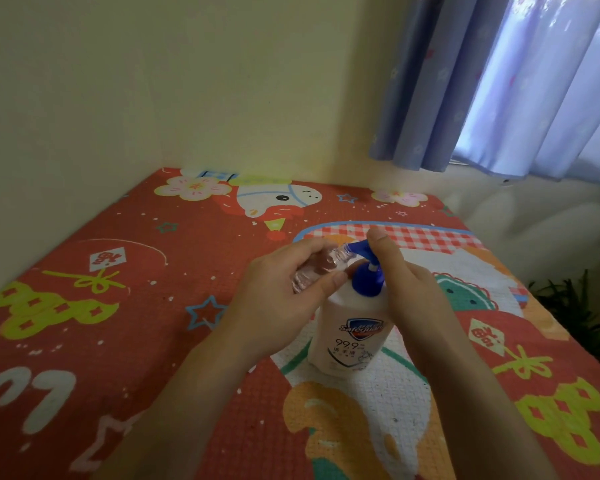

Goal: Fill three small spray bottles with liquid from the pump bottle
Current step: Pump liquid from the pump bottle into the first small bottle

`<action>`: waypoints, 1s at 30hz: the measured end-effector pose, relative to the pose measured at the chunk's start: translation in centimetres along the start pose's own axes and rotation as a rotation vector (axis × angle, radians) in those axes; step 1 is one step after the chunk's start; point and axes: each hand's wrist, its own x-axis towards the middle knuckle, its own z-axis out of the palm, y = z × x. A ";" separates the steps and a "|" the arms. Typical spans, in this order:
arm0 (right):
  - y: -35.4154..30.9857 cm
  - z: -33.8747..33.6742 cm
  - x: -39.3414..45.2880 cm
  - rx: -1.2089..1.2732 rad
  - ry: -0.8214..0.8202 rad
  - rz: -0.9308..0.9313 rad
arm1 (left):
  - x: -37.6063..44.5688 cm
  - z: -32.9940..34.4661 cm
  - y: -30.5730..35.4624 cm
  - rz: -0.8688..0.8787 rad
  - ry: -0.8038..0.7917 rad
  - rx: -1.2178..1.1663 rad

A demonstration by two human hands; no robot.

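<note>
The pump bottle (352, 336) stood upright at picture centre on the patterned mat (101, 306). At its 12 o'clock, the right hand (400, 271) wrapped the blue pump head (368, 275), thumb on top. At 10 o'clock, the left hand (284, 289) gripped a clear spray bottle (317, 268), tilted, mouth at the nozzle. Filling appeared underway. Liquid level was unreadable; the other two bottles were not visible.

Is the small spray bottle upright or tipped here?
Tipped: the small spray bottle lies slanted in the left hand, its open mouth at the pump bottle's spout.
</note>
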 end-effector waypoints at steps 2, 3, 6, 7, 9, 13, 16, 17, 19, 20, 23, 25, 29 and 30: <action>-0.2 0.1 -0.2 -0.015 -0.012 -0.009 | 0.0 0.0 0.0 0.006 0.003 -0.002; -0.4 0.1 -0.2 -0.013 -0.015 -0.003 | 0.0 0.0 0.0 0.007 0.004 0.001; -0.4 0.1 -0.2 -0.006 -0.008 0.014 | 0.0 0.0 0.0 0.009 0.006 0.014; -0.3 0.1 -0.1 -0.003 0.002 0.018 | 0.0 0.0 0.0 0.012 0.007 0.018; -0.2 0.0 0.0 0.008 0.023 0.027 | 0.0 0.0 0.0 0.013 0.008 0.025; 0.1 -0.2 0.2 0.016 0.025 0.031 | 0.0 0.0 0.0 0.012 0.011 0.029; 0.1 -0.3 0.2 0.021 0.004 0.031 | 0.0 0.0 -0.1 0.008 0.010 0.026; 0.1 -0.3 0.2 0.027 -0.007 0.033 | 0.0 0.0 -0.2 0.005 0.006 0.024; 0.1 -0.5 0.2 0.042 -0.031 0.038 | 0.0 0.0 -0.2 -0.001 0.002 0.019; 0.2 -0.6 0.2 0.044 -0.041 0.037 | 0.0 0.1 -0.3 -0.004 0.004 0.016; 0.2 -0.6 0.2 0.031 -0.036 0.015 | -0.1 0.1 -0.4 -0.025 0.004 0.011; 0.3 -0.7 0.2 0.015 -0.022 0.004 | 0.0 0.0 -0.5 -0.031 -0.004 0.011; 0.4 -0.7 0.2 -0.012 -0.014 -0.001 | 0.0 0.0 -0.7 -0.040 -0.014 0.021; 0.5 -0.7 0.2 -0.019 -0.015 -0.003 | 0.0 -0.1 -0.7 -0.040 -0.014 0.032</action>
